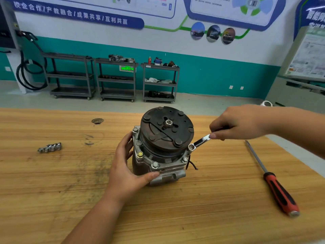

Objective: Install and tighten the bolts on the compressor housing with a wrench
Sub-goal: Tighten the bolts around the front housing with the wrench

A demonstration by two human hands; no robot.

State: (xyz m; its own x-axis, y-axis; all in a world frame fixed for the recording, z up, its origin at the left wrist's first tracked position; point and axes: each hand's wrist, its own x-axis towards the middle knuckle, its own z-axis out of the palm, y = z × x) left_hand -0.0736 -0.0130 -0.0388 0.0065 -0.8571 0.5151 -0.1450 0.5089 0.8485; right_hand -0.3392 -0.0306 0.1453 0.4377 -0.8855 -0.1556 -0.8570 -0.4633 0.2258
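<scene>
The compressor housing (158, 166) stands on the bench (52, 191), pulley (167, 129) up. The left hand (126, 166) clasps its left side; the right hand (239, 123) pinches the wrench (200, 142), ring end on the right-side bolt (191, 147) — crowded by the pulley's rim. A screwdriver (274, 182) lies right of the housing, loose metal pieces (50, 147) well left.

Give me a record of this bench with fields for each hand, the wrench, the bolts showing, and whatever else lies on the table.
left hand: holds the compressor housing from its left side, thumb across the front
right hand: pinches the wrench at its handle end
wrench: ring end set at the housing's right corner
bolt heads: four showing along the housing's left and front rim
screwdriver: lies on the table, right of the housing
metal pieces: row on the table, left of the housing
</scene>
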